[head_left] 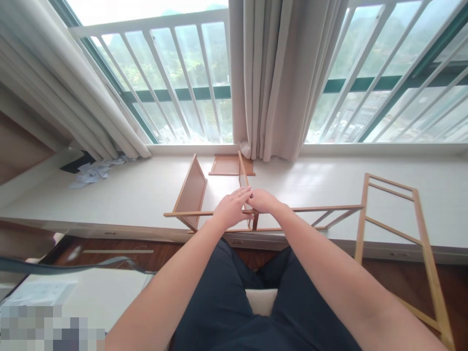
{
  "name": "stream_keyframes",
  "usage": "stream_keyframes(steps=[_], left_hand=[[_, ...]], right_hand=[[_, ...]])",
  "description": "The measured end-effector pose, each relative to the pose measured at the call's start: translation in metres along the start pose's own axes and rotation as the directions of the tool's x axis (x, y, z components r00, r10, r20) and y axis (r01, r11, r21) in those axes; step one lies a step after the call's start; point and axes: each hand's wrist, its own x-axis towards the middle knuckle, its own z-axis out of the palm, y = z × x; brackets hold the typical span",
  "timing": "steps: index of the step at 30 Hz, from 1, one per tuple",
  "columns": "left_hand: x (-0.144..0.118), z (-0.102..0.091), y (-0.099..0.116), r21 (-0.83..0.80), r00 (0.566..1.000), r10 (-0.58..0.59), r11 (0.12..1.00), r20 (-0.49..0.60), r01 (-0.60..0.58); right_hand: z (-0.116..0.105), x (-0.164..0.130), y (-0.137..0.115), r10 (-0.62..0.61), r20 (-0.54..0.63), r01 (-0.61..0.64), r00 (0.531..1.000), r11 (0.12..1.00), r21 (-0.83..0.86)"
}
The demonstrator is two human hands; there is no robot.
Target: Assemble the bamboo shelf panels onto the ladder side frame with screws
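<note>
We had both hands on the frame (256, 214), a half-built rack of thin pale wooden slats lying on the counter (139, 195) by the window. The left hand (231, 208) lay over the long rail, fingers together and flat on it; the right hand (263, 201) was curled at the joint where an upright meets that rail, and we could not tell whether its fingers pinched a small part. We judged the step to be fixing that joint, and the next move would call for steady pressure and a true line. A flat brown panel (190, 194) stood tilted at 10 o'clock from the hands, a smaller board (227, 165) lay flat at 12 o'clock, and a ladder-like side frame (397, 229) leaned at 3 o'clock. All were smooth, straight-edged wood
</note>
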Motion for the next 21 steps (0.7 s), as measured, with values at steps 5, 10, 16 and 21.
stream_keyframes(steps=[5, 10, 16, 21], left_hand=[[-0.001, -0.002, 0.000, 0.021, 0.998, 0.019, 1.000, 0.064, -0.020], [-0.001, -0.004, -0.002, 0.073, 0.996, 0.037, 0.996, 0.084, -0.043], [0.001, -0.011, -0.006, 0.183, 0.982, 0.124, 0.972, 0.144, -0.149], [-0.001, -0.011, -0.007, 0.182, 0.974, 0.172, 0.963, 0.150, -0.198]], right_hand=[[-0.009, -0.021, 0.002, 0.041, -0.020, -0.042, 0.999, 0.998, -0.054], [-0.007, -0.045, 0.004, 0.015, -0.163, -0.029, 0.987, 0.996, -0.083], [0.003, -0.054, -0.001, -0.030, -0.286, -0.006, 0.958, 0.992, -0.125], [0.005, -0.053, 0.001, -0.029, -0.355, 0.019, 0.935, 0.999, -0.030]])
